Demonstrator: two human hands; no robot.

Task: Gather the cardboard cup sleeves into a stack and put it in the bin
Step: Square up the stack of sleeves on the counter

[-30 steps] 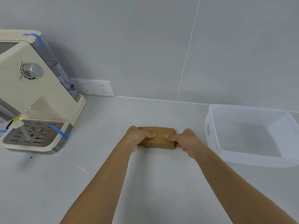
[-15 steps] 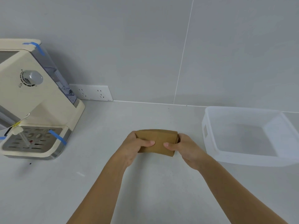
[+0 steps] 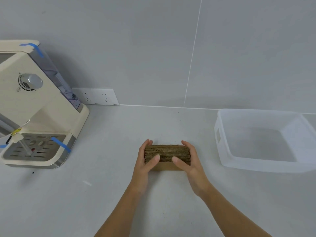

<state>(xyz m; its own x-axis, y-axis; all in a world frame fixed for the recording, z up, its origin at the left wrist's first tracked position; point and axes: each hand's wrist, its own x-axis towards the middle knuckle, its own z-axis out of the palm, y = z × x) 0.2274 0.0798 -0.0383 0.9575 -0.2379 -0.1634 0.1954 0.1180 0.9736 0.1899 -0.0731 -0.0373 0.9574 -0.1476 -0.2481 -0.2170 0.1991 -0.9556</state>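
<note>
Head view: brown corrugated cardboard sleeve stack (image 3: 167,155) gathered, stood on edge.
I see left hand (image 3: 145,159) and right hand (image 3: 188,161) clasping it; clear plastic bin (image 3: 222,134) empty, transfer remains.

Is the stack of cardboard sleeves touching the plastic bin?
Apart. The head view shows bare counter between the stack of cardboard sleeves and the plastic bin.

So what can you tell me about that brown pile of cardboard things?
The stack of cardboard sleeves is brown and stands on edge, so its many thin corrugated layers show. The left hand and the right hand press its two ends, thumbs across the front. It is on the grey counter, left of the empty clear bin.
</note>
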